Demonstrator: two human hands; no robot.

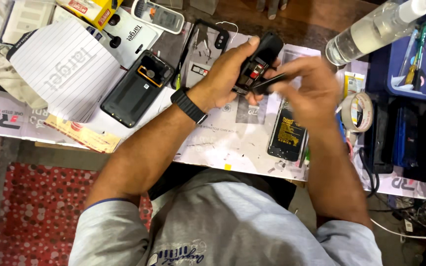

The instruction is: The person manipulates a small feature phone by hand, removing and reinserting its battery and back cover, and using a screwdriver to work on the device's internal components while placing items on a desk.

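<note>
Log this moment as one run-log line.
left hand: holds small black device above table | right hand: thin dark tool at the device | on white sheet: dark phone back cover, battery, tape roll

Around the bench lie a lined notepad (67, 69), a tape roll (358, 112) and a clear bottle (371, 29) — plus a remote (158, 16).

A glossy black plastic phone back cover (137, 88) lies at ten o'clock on matt white printed paper sheets (223, 143). At two o'clock, a clear smooth plastic bottle (366, 32); at three, a roll of pale paper tape (358, 112). Bare worn brown wood tabletop (301, 24) shows at twelve.
</note>
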